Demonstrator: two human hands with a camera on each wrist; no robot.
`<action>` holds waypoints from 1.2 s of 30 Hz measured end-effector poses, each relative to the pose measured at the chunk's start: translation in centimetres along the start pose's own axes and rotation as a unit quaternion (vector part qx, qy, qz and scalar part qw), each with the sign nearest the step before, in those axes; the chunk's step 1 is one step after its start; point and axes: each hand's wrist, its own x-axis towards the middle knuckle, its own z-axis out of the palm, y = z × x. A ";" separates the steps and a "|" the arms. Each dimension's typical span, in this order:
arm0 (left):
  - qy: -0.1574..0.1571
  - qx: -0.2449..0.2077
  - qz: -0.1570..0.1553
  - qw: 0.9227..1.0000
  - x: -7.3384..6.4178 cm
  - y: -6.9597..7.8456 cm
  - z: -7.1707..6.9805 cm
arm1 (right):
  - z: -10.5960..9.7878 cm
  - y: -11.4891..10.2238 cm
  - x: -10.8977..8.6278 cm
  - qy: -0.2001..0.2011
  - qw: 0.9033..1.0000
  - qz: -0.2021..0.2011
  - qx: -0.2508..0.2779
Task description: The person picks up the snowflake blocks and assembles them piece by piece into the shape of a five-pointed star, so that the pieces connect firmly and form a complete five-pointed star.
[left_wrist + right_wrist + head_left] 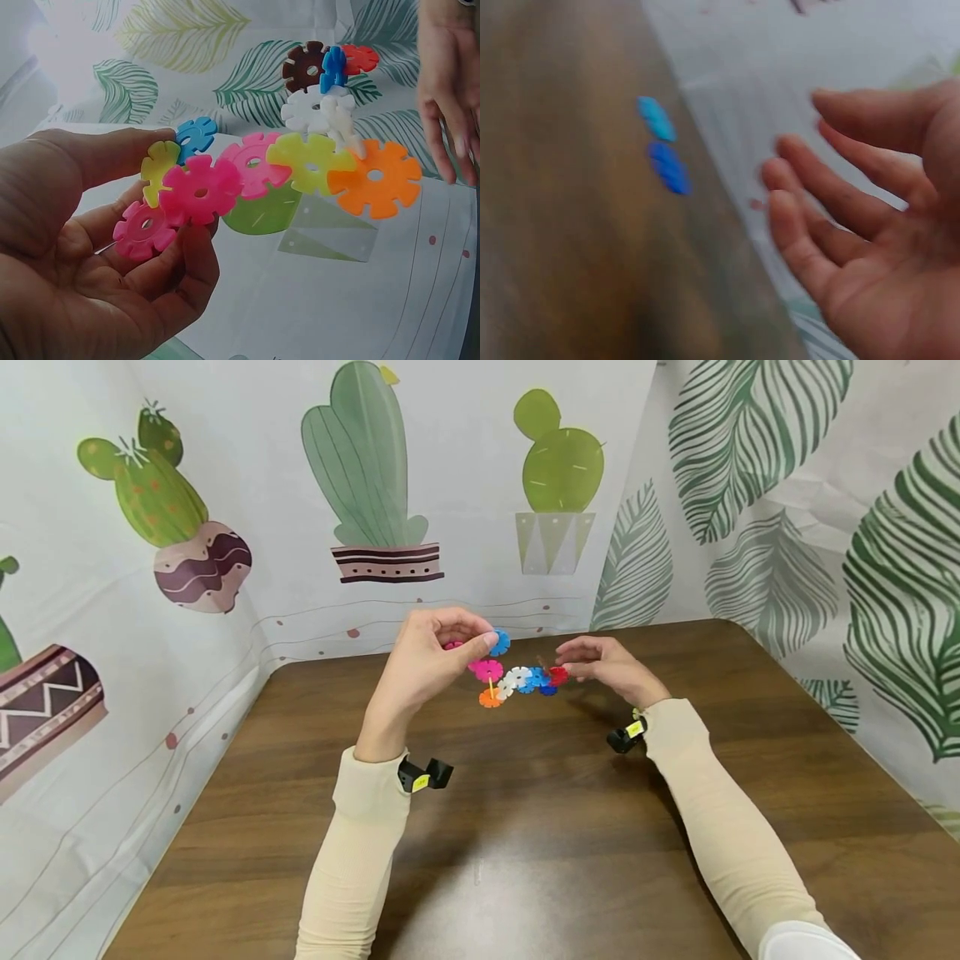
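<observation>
My left hand [429, 656] holds up a chain of interlocking flower-shaped plastic discs [199, 174], with thumb and fingers pinching its near end. Around that grip, in the left wrist view, sit a blue disc [201, 129], a small yellow disc [157, 176] and pink ones. From there the chain runs through a yellow-green disc [296, 154], an orange disc [349, 191] and white discs [300, 112] to blue, brown and red discs at the far end. Beside the red disc [558, 674], my right hand [611, 667] holds nothing, its fingers loosely bent and apart from the chain.
A brown wooden table [540, 827] lies below both hands. Behind it hangs a pale cloth [472, 460] printed with cacti and leaves. Each wrist wears a small black camera mount [426, 775]. Two blue discs [667, 166] show edge-on in the blurred right wrist view.
</observation>
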 end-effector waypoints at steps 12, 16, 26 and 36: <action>-0.011 -0.004 -0.008 1.000 -0.1 0.1 0.2 | -9.1 3.4 -4.6 -0.157 0.987 -0.013 -0.019; -0.015 -0.001 -0.015 1.000 -0.2 0.1 0.3 | -10.6 4.9 -5.5 -0.206 0.978 -0.036 0.009; -0.014 0.005 -0.013 1.000 -0.2 0.1 0.3 | -11.1 6.1 -5.5 -0.221 0.975 -0.019 0.005; -0.015 0.010 -0.011 1.000 -0.2 0.5 0.4 | -8.6 6.2 -4.6 -0.099 0.992 0.050 -0.052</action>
